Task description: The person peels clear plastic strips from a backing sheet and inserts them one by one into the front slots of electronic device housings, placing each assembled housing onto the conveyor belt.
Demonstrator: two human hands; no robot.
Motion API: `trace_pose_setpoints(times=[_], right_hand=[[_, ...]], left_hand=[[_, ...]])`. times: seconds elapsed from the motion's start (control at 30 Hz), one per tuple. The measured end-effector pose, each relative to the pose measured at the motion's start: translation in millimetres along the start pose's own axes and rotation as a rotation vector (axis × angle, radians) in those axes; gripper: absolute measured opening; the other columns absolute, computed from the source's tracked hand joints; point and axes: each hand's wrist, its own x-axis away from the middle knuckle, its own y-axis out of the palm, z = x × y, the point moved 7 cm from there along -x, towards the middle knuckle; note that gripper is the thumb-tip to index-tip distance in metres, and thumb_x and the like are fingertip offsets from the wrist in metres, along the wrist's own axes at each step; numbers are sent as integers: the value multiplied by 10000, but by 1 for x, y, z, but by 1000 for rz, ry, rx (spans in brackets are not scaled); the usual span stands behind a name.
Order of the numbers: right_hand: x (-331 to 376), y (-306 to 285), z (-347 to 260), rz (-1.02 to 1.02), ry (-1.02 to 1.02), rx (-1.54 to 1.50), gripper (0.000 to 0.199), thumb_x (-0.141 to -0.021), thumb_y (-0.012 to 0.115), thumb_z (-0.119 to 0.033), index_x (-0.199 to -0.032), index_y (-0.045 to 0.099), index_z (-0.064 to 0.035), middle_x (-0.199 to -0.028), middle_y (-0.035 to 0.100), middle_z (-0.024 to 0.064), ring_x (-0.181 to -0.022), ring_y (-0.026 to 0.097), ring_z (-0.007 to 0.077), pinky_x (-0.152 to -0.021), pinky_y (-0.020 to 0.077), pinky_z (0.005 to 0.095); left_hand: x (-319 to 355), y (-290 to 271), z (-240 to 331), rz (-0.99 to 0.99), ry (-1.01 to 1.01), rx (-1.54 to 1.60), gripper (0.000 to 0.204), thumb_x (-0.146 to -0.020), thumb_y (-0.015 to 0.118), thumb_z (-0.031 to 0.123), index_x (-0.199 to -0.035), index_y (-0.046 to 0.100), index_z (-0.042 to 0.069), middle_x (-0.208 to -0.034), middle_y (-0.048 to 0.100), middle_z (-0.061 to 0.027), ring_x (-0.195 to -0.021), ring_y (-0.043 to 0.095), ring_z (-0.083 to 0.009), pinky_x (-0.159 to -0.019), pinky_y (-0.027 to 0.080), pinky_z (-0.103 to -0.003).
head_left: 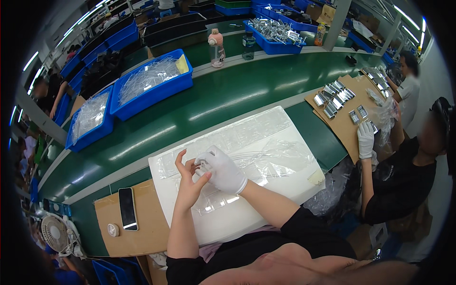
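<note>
My bare left hand (pixel 191 183) and my white-gloved right hand (pixel 222 172) meet above a white board (pixel 294 190). Between their fingertips is a small clear plastic piece (pixel 205 167), mostly covered by the fingers; its exact kind is hard to make out. The left thumb and fingers pinch it from the left while the index finger sticks up. Gloved fingers curl around it from the right. Beneath and beyond the hands, clear plastic film and thin bags (pixel 270 159) are spread over the board.
At left, a phone (pixel 128 209) and a small round white object (pixel 113 230) lie on cardboard (pixel 107 209). Across the green conveyor (pixel 228 97) stand blue bins (pixel 156 95) of clear plastic parts and a pink-topped bottle (pixel 216 50). To the right, a co-worker's gloved hand (pixel 365 140) touches metal parts.
</note>
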Motion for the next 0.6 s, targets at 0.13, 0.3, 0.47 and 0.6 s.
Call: trace_pose_setpoints(times=[0.13, 0.3, 0.47, 0.6], right_hand=[[-2, -6, -8, 51, 2, -4, 351, -770, 662, -60, -1120, 637, -79, -1015, 577, 92, -873, 559, 253, -822, 482, 322], [-2, -19, -19, 123, -104, 57, 358, -769, 669, -67, -1125, 629, -74, -1046, 589, 96, -878, 565, 256, -842, 486, 332], [0, -19, -15, 133, -77, 7, 366, -780, 670, -72, -1142, 621, -75, -1087, 597, 98, -891, 573, 259, -857, 490, 342], [0, -15, -8, 112, -17, -35, 367, -789, 667, -70, -1152, 618, -78, -1087, 598, 98, -903, 578, 263, -860, 492, 346]], left_hand=[[-2, -5, -1, 33, 26, 37, 949, -858, 715, 194, -1537, 56, 109, -1306, 479, -244, -1223, 500, -361, -1108, 338, -462], [-4, -2, 3, 70, 60, 84, 919, -857, 706, 177, -1537, 93, 106, -1305, 491, -212, -1224, 503, -330, -1110, 336, -446], [-3, -2, 4, 79, 28, 91, 900, -858, 702, 168, -1537, 114, 113, -1312, 501, -188, -1221, 507, -312, -1104, 342, -429], [-2, 0, 2, 71, -15, 72, 907, -857, 703, 157, -1539, 105, 127, -1321, 506, -183, -1220, 510, -313, -1098, 347, -420]])
